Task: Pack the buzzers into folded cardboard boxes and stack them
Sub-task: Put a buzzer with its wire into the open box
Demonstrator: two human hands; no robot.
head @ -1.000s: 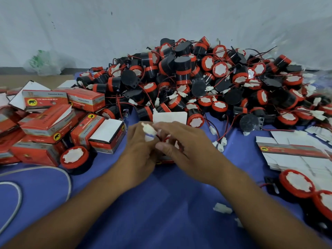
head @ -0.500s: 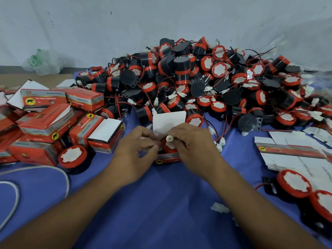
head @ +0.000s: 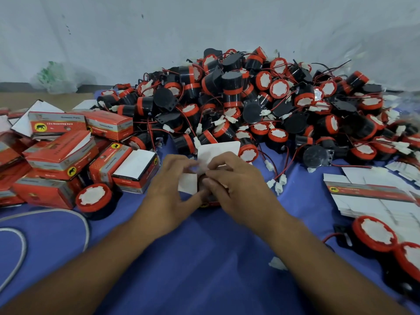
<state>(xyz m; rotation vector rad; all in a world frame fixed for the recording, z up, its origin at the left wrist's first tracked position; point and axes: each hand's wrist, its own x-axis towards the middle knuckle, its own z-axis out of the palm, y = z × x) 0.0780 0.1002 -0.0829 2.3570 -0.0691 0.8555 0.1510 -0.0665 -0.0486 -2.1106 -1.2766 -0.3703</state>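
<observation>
Fingers (head: 179, 161) of left hand (head: 168, 189) and right hand (head: 236, 189) curl around the small box (head: 210, 203), pinching its white flaps (head: 218, 149).

Box (head: 218, 150) mostly behind blurred fingers (head: 219, 177)

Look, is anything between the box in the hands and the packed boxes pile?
Nothing visible. The box, held by the left hand and right hand, sits right beside the packed boxes. A loose buzzer lies at the pile's front edge.
</observation>
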